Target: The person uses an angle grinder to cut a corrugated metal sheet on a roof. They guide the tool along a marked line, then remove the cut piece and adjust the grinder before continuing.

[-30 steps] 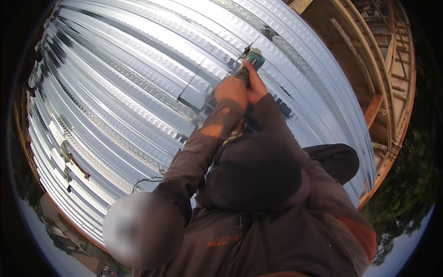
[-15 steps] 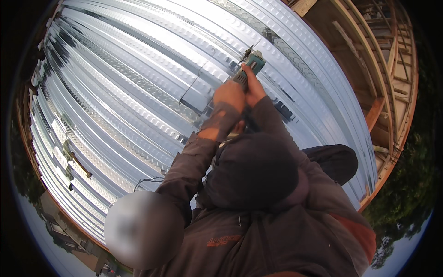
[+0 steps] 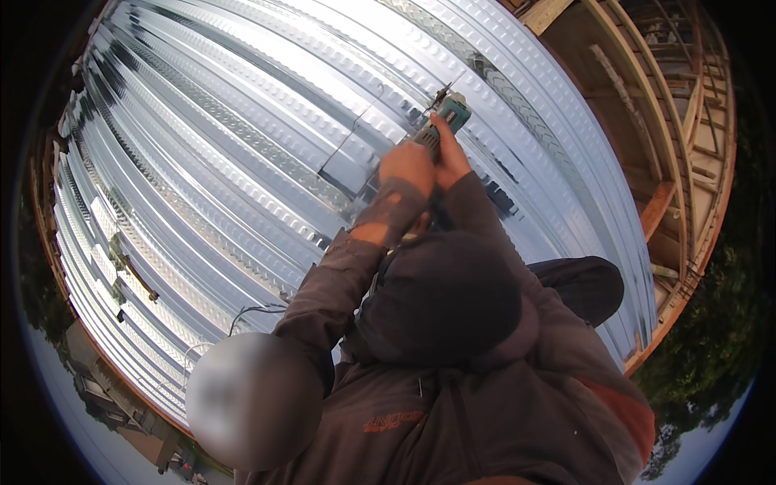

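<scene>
Both my hands hold a teal and grey power tool [image 3: 453, 115], which looks like an angle grinder, over the ribbed metal decking [image 3: 267, 153]. My left hand [image 3: 408, 166] is closed around the rear of its body. Farther forward, my right hand [image 3: 449, 153] grips near the teal head, its thumb lying along the side. A thin dark part juts from the head, close to the sheet; I cannot tell whether it touches. Dark rectangular gaps or patches [image 3: 338, 179] and thin lines mark the decking left of the tool.
My bent knee [image 3: 449, 295] in dark cloth rises below my forearms. Wooden beams and framing [image 3: 675, 145] border the decking at right. A dark cable [image 3: 255, 311] lies left of my left sleeve. A narrow tool-like object [image 3: 139, 280] lies farther left. A blurred round patch hides the lower left.
The power tool and both hands have shifted slightly to the right and nearer. My grip looks the same, and the whole view has moved a little.
</scene>
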`<state>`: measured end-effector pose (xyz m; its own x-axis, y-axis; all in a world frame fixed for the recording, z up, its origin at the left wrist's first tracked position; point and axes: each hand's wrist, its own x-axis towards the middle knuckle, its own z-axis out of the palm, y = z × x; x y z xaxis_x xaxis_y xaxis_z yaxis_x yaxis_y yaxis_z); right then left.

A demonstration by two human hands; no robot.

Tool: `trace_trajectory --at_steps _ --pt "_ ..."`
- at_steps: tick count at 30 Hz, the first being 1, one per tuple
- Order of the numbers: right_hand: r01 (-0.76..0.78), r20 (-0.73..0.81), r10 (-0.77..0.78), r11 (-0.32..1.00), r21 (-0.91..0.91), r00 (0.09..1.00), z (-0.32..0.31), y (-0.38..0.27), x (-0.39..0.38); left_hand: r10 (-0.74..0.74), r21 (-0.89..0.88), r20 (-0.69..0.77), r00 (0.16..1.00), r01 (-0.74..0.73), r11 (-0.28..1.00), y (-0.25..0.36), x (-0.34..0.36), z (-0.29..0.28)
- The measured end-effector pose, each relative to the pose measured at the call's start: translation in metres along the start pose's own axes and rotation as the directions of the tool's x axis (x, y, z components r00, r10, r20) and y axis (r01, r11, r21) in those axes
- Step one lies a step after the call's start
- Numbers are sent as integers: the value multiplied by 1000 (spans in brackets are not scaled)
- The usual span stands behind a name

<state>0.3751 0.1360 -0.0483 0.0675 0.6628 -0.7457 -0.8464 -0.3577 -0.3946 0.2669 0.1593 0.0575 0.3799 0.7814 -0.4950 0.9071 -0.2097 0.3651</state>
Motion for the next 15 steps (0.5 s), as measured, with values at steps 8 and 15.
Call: trace_trajectory --at_steps 8,15 --pt "-43 10 42 999 29 999 -3 0 3 32 5 9 999 -32 999 0 3 -1" --pt "-2 -25 2 1000 22 1000 -4 2 9 0 32 45 999 -1 999 1 7 -6"
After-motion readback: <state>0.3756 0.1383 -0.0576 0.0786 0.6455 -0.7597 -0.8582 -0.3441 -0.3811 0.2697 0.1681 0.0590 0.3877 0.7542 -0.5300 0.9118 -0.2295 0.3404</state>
